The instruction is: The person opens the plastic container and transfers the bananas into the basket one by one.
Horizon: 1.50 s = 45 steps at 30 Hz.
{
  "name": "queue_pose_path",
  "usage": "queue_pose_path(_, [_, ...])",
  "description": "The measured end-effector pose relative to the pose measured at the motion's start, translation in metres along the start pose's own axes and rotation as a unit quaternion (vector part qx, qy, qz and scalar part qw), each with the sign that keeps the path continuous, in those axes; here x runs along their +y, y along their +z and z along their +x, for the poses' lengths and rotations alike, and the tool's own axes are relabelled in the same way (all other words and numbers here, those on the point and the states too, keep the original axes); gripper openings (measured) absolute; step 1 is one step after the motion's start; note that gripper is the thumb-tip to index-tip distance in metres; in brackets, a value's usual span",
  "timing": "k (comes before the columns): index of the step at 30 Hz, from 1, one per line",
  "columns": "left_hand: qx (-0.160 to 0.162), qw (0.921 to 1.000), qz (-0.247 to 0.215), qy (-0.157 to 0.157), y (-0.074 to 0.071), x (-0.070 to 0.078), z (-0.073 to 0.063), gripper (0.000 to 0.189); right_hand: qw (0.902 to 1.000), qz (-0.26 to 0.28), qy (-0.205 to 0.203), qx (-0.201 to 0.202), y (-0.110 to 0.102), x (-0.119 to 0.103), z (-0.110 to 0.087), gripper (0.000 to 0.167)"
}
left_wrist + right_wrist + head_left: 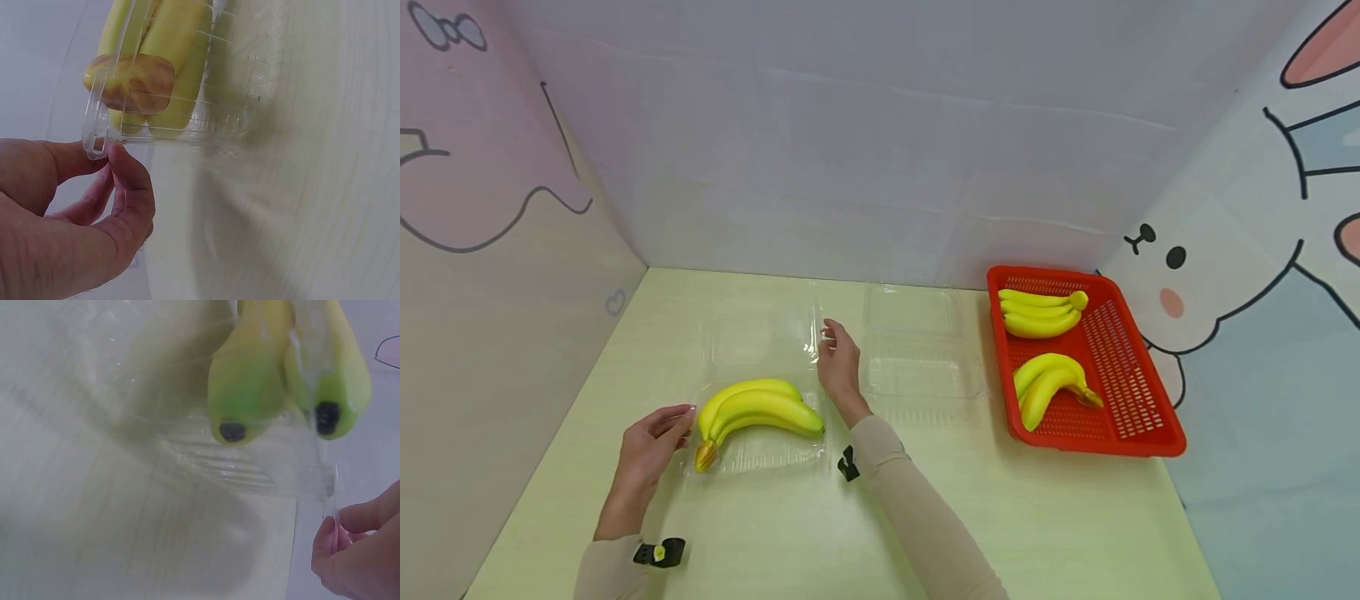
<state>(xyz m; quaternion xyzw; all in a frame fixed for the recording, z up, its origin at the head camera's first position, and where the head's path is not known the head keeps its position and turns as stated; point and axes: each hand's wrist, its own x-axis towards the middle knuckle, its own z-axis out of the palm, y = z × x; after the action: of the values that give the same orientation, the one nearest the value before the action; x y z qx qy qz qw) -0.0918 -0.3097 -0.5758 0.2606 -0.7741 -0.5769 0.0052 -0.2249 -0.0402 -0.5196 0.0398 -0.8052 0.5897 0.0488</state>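
A bunch of yellow bananas [763, 408] with green tips lies in the base of a clear plastic clamshell box [767, 457]. Its lid [756, 337] is folded back toward the wall. My left hand [653, 446] pinches the box's left rim between thumb and fingertips, beside the brown banana stem [140, 81]. On the opposite side, my right hand [841, 367] pinches a clear plastic edge near the lid's right side. In the right wrist view, two dark banana ends [233, 431] show behind the clear plastic wall.
A second clear box [917, 375] stands unfolded to the right of my right hand. Farther right, a red plastic basket [1101, 447] holds an upper banana bunch [1037, 321] and a lower bunch [1048, 379]. A cloth-covered wall [850, 167] closes off the table's back.
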Motion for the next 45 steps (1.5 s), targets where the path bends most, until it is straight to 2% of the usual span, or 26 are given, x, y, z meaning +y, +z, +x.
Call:
queue_pose_path(4, [0.003,1.0,-0.001,0.002,0.0,-0.003,0.002,0.067,0.9996,-0.018,0.018,-0.009,0.0,0.0,-0.002,0.034])
queue_pose_path(11, [0.0,1.0,0.006,-0.006,0.001,0.003,-0.002,0.066,0.9973,-0.052,0.042,-0.029,-0.001,0.0,-0.003,0.035])
queue_pose_path(17, [0.005,0.9999,0.01,-0.011,0.003,0.027,-0.021,0.06,0.9949,-0.077,0.049,-0.042,-0.002,0.0,-0.002,0.035])
queue_pose_path(21, [0.002,0.9997,0.02,-0.015,0.004,0.044,-0.035,0.049,0.9933,-0.082,0.059,-0.056,-0.002,-0.001,-0.002,0.035])
queue_pose_path(24, [-0.003,0.9994,0.028,-0.021,0.005,0.05,-0.039,0.047,0.9917,-0.094,0.061,-0.063,-0.002,-0.002,-0.002,0.036])
queue_pose_path(29, [-0.005,0.9991,0.032,-0.025,0.005,0.051,-0.038,0.046,0.9899,-0.108,0.06,-0.069,-0.001,-0.005,-0.003,0.037])
queue_pose_path(39, [-0.007,0.9992,0.033,-0.022,0.003,0.052,-0.039,0.048,0.9863,-0.138,-0.013,-0.089,-0.001,-0.017,-0.012,0.034])
queue_pose_path(45, [-0.002,0.9992,0.034,-0.022,0.003,0.054,-0.04,0.048,0.9772,-0.158,-0.071,-0.123,-0.001,-0.025,-0.019,0.032])
